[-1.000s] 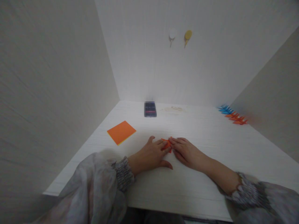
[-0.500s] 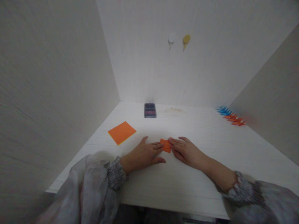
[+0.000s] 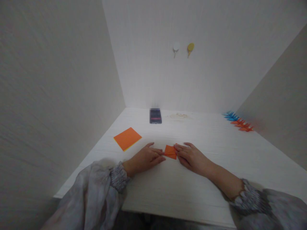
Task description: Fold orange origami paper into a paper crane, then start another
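Note:
A small folded orange paper (image 3: 170, 151) lies flat on the white table (image 3: 192, 188) between both hands. My left hand (image 3: 145, 157) rests palm down with its fingertips touching the paper's left corner. My right hand (image 3: 190, 156) lies flat too, its fingertips pressing the paper's right edge. Both hands have their fingers stretched out along the tabletop.
A stack of orange paper squares (image 3: 127, 138) lies at the left. A small dark box (image 3: 155, 115) stands near the back wall. Several folded blue and orange paper figures (image 3: 237, 121) line the right wall. Two round hooks (image 3: 183, 48) hang on the back wall.
My left hand has slid left off the paper, so more of the orange piece shows. The right hand has stayed at the paper's right edge.

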Demonstrator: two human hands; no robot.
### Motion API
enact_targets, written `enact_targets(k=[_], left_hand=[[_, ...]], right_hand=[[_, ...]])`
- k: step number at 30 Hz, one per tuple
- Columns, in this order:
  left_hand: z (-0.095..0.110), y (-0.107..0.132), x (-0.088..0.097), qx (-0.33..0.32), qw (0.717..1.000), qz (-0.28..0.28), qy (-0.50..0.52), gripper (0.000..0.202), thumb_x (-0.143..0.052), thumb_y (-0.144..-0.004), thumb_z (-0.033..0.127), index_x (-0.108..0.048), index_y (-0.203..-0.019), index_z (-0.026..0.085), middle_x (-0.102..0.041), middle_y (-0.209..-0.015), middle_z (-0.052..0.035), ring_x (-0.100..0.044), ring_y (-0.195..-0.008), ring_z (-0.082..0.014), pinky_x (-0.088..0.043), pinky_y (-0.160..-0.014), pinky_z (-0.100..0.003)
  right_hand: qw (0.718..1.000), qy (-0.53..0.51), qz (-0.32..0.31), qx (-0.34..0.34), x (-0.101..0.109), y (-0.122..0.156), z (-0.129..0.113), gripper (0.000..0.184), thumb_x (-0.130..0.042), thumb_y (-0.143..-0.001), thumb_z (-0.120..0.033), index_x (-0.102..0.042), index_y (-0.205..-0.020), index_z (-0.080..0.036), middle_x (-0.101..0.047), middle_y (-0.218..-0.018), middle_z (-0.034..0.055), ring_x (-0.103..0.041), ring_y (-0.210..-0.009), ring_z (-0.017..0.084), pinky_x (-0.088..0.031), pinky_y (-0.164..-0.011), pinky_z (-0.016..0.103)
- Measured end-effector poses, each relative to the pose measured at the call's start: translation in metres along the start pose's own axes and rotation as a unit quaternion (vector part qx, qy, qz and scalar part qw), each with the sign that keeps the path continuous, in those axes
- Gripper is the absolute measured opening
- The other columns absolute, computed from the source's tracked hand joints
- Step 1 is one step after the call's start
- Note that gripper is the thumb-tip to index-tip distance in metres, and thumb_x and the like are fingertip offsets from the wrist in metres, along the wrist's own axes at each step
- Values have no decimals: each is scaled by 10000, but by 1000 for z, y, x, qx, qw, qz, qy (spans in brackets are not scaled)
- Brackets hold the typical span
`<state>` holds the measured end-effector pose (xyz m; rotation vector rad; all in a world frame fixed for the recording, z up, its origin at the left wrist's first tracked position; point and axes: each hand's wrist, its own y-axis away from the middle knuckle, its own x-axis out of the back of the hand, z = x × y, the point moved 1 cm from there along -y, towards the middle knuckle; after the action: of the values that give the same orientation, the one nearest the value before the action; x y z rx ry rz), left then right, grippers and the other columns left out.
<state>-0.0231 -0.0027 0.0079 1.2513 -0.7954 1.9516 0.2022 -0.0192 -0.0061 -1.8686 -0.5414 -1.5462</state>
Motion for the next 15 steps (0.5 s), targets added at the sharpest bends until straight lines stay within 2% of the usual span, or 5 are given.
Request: enact_targets(k=[2,4,6,8,15], left_hand=[[-2,-2,0,19,999,40,-11,395,-246,-900,358,-614,-937,219,-630,-1052,-6,-546,-1006,-95,-214,-1020,-341],[-1,-4,0,17,997,60,-35,379,-288,-879,399,-545,-1086,210,-565,-1161,-39,-491,-1087,-117,-240,-1009,-343],[2,-6,-2,-17,998,24,-56,566,-348,-818,514,-343,-1277,182,-418,-1307,-85,-356,-1215,-170,-219,-1018,-395],[5,-7,-4,-46,996,-16,-75,754,-342,-754,623,-215,-1332,155,-308,-1366,-118,-259,-1267,-224,-157,-1023,-473],[1,-2,-9,-58,991,-56,-106,860,-243,-713,700,-167,-1339,116,-250,-1379,-159,-222,-1277,-260,-25,-1005,-550]], right_hand=[[1000,3,-4,1,-1,-1,-4,237,-394,-825,-170,-569,-984,-172,-513,-1224,101,-459,-1136,197,-306,-944,431],[1000,5,-3,1,-1,-3,-9,237,-396,-821,-166,-569,-983,-171,-512,-1224,103,-456,-1140,198,-309,-943,427],[1000,6,2,-1,-1,-5,-14,237,-400,-818,-161,-568,-985,-170,-518,-1217,102,-456,-1138,197,-311,-943,425],[1000,9,6,-2,-1,-7,-18,231,-406,-813,-161,-572,-974,-171,-532,-1201,98,-459,-1135,196,-311,-944,425],[999,29,-11,-14,-3,-12,-20,246,-397,-819,-170,-573,-991,-167,-523,-1211,107,-451,-1144,205,-313,-941,432]])
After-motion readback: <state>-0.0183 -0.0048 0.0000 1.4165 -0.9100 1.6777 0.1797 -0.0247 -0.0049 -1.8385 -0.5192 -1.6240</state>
